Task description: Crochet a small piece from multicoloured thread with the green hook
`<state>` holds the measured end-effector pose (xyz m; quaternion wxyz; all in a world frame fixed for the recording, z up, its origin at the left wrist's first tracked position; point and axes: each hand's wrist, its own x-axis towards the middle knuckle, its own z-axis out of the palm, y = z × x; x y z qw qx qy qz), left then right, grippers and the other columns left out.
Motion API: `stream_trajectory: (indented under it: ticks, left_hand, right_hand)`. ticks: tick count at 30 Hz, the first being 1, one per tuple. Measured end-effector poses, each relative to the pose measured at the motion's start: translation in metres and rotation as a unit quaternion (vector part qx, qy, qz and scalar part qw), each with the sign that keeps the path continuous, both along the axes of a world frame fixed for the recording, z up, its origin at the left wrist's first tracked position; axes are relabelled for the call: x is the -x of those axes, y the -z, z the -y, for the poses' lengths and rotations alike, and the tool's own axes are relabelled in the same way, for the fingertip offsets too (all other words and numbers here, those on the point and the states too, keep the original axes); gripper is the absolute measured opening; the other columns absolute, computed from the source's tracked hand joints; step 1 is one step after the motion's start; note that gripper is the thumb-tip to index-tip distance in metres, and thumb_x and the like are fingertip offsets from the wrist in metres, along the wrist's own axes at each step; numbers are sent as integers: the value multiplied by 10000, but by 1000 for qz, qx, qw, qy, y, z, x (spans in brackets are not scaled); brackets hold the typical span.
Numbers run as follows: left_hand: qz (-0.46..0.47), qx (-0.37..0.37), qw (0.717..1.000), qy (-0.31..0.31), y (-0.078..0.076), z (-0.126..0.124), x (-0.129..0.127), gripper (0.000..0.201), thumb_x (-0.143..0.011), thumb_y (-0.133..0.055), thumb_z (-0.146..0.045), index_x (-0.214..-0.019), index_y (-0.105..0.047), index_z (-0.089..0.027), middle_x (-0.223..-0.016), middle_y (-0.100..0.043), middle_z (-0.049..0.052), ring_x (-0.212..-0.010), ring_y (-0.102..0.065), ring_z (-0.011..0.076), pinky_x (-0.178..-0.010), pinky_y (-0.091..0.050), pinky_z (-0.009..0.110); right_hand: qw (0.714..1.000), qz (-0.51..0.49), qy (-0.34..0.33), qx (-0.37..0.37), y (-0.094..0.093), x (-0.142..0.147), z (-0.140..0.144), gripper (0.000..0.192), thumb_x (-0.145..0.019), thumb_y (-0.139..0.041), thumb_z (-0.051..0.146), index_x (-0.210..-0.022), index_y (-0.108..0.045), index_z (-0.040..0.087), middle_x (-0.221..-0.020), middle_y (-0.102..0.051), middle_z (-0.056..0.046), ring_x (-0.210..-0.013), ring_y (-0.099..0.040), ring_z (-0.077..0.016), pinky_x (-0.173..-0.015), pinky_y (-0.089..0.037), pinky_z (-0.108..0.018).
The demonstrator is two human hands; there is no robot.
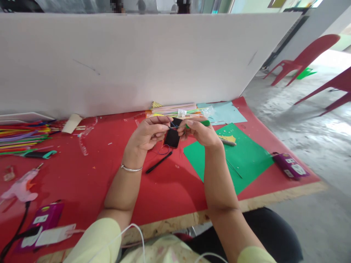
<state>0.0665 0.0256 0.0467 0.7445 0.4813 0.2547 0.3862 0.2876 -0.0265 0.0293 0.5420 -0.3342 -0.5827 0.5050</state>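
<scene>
Both hands are raised a little above the red table (pixel 82 182), close together. My left hand (pixel 149 133) pinches a thin blue-purple thread (pixel 172 126) and holds a small black square piece (pixel 172 137) that hangs below the fingers. My right hand (pixel 200 132) pinches the other end of the thread and grips a green stick (pixel 204 123) that points right. A loop of the thread (pixel 163 150) trails down to the table under the hands.
A green paper sheet (pixel 241 157), a black pen (pixel 159 162), a light blue sheet (pixel 225 111) and stacked sticks (pixel 175 109) lie near. Coloured straws (pixel 22 137), scissors (pixel 38 154), a glue gun (pixel 20 188) lie left. A white board (pixel 137 58) walls the back. Red chairs (pixel 301 58) stand right.
</scene>
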Motion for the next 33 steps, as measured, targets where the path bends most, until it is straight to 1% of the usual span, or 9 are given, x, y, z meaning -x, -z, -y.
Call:
stream_trajectory:
  ticks: [5,10,12,15,19,21,25,29,33]
  left_hand:
    - [-4,4,1000,-8,-3,2,0,311,-585,-852,-85,-890,-832,-140,-685,-640,-30,-437,-347,-10,-399,-200,168]
    - [3,8,1000,-14,-3,2,1,292,-576,-854,-99,-862,-830,-151,-649,-642,-26,-431,-323,-8,-392,-175,170]
    - [2,9,1000,-20,-3,1,0,299,-565,-852,-99,-858,-830,-156,-661,-664,-19,-431,-323,-6,-390,-169,174]
    - [-5,-1,999,-46,-2,2,-1,300,-556,-848,-102,-848,-828,-164,-711,-707,-6,-428,-329,-5,-390,-172,182]
    - [-10,-43,994,-102,-2,4,-4,276,-576,-837,-113,-846,-834,-167,-732,-716,0,-439,-348,1,-405,-199,195]
    - [-9,-58,990,-126,-3,6,-6,271,-580,-831,-114,-846,-835,-166,-739,-722,5,-447,-362,7,-411,-208,201]
    - [-3,-81,982,-168,-5,10,-9,271,-583,-827,-114,-849,-839,-164,-727,-721,5,-449,-376,12,-417,-227,208]
    - [-1,-110,971,-211,-6,14,-12,231,-594,-815,-114,-820,-830,-162,-723,-710,7,-477,-422,26,-433,-254,206]
    - [-9,-141,957,-255,-7,15,-14,188,-610,-822,-133,-794,-810,-169,-770,-726,16,-558,-503,56,-484,-352,207]
  right_hand:
    - [999,32,20,-11,-7,2,7,359,-965,-682,474,-857,-812,158,-799,-796,-46,-641,-753,-137,-586,-617,-232]
    - [997,53,38,-30,-12,5,11,375,-977,-682,501,-857,-821,174,-829,-801,-46,-665,-752,-131,-603,-625,-230]
    - [996,67,46,-40,-14,6,12,380,-990,-671,501,-860,-823,178,-825,-796,-45,-675,-749,-129,-605,-623,-225]
    - [992,89,68,-55,-18,10,16,385,-1002,-662,501,-855,-814,178,-824,-783,-42,-681,-741,-127,-612,-618,-227]
    - [984,120,95,-89,-24,14,22,378,-1027,-633,481,-866,-801,183,-839,-761,-35,-670,-715,-114,-616,-599,-229]
    - [976,149,103,-120,-25,16,23,386,-1050,-598,472,-878,-797,191,-853,-755,-38,-690,-701,-120,-628,-590,-243]
    - [952,210,127,-182,-25,18,24,374,-1084,-540,436,-913,-786,213,-872,-741,-46,-772,-686,-150,-723,-575,-299]
    - [924,257,150,-240,-25,21,25,323,-1088,-535,399,-940,-763,225,-893,-736,-49,-805,-672,-169,-776,-544,-340]
    - [898,287,175,-285,-26,26,24,309,-1093,-514,374,-941,-741,228,-881,-712,-54,-823,-667,-177,-795,-527,-352]
